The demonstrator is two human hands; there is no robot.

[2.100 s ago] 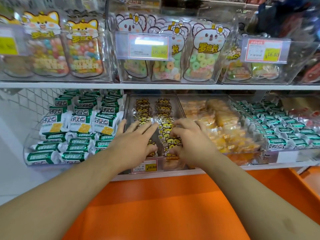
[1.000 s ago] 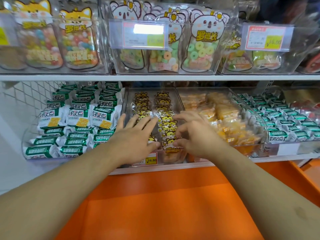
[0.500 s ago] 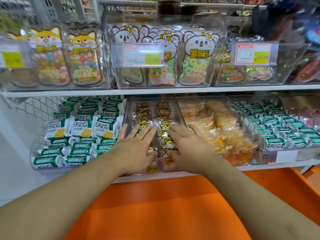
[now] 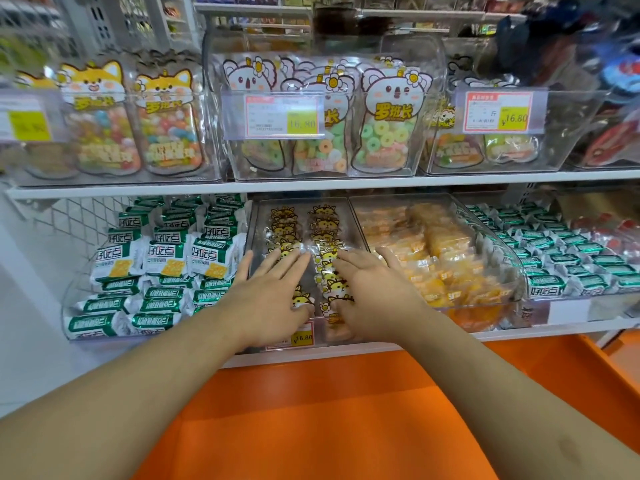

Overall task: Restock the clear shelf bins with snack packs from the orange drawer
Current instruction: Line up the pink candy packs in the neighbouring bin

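A clear shelf bin (image 4: 254,220) on the lower shelf holds two rows of small yellow cartoon-cat snack packs (image 4: 323,223). My left hand (image 4: 268,296) lies flat, fingers spread, on the left row. My right hand (image 4: 372,289) lies flat on the right row beside it, fingers extended. Neither hand grips a pack. The front packs are partly hidden under my palms. The orange drawer (image 4: 346,420) is pulled out below the shelf, under my forearms; its visible part shows no packs.
Green-and-white cracker packs (image 4: 166,254) fill the bin to the left. An orange snack bin (image 4: 433,258) and more green packs (image 4: 561,251) sit to the right. The upper shelf carries clear bins of candy pouches (image 4: 388,126) with price tags (image 4: 280,116).
Both hands have flattened and spread over the cat snack packs; the right fingers, curled around packs earlier, now lie extended. The camera view tilted slightly.
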